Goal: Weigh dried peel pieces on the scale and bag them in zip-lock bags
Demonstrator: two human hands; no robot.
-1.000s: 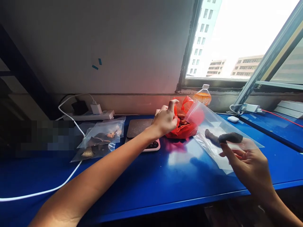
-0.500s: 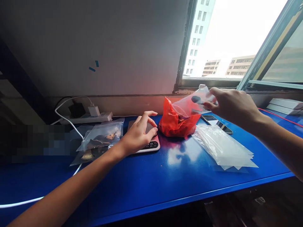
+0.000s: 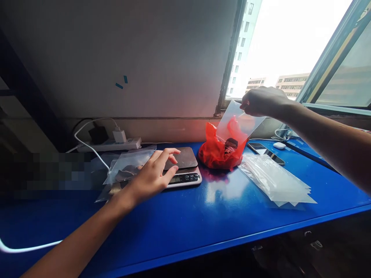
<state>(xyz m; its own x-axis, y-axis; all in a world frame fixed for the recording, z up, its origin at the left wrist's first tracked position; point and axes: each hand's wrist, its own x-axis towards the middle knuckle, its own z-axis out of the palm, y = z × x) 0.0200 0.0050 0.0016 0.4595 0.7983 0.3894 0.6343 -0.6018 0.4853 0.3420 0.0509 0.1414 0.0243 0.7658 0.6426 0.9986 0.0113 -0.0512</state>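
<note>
the right hand pinches the upper edge of a clear bag, which hangs tilted over a red plastic bag on the blue desk. dark pieces show at the bottom of the clear bag; whether they lie inside it or in the red bag behind, i cannot tell. the left hand is loosely spread, thumb apart from the curved fingers, at the left side of a kitchen scale; contact is unclear. partly behind that hand lie filled pouches, and beyond them a power strip. flat plastic sleeves are stacked right of the red bag, with a phone just behind and a small white case near it.
</note>
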